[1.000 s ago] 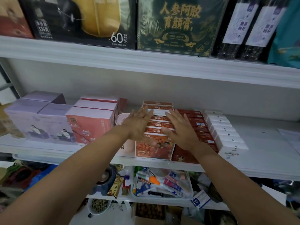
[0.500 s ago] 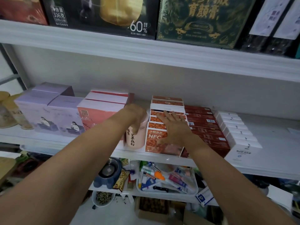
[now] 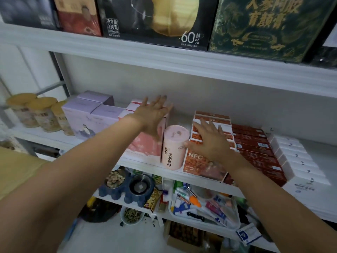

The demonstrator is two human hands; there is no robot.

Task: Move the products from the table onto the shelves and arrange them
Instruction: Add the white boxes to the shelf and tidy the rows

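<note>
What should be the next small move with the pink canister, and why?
Probably the left hand should come down and slide the pink canister slightly back. It stands upright near the shelf lip, between the pink boxes and the orange boxes. Both hands are open; the right hand lies on the orange boxes.

The black box (image 3: 145,21) has white print near its left edge reading 净含量 336克, and a large white 60% at its lower right. The green box (image 3: 264,28) beside it bears gold characters, 人参阿胶 above 育颜膏. The pink canister (image 3: 173,148) has dark vertical writing: 桂香 and 坚果藕粉. The orange box (image 3: 198,161) just right of it shows NFC in white letters. Other print is too small to read.
</note>
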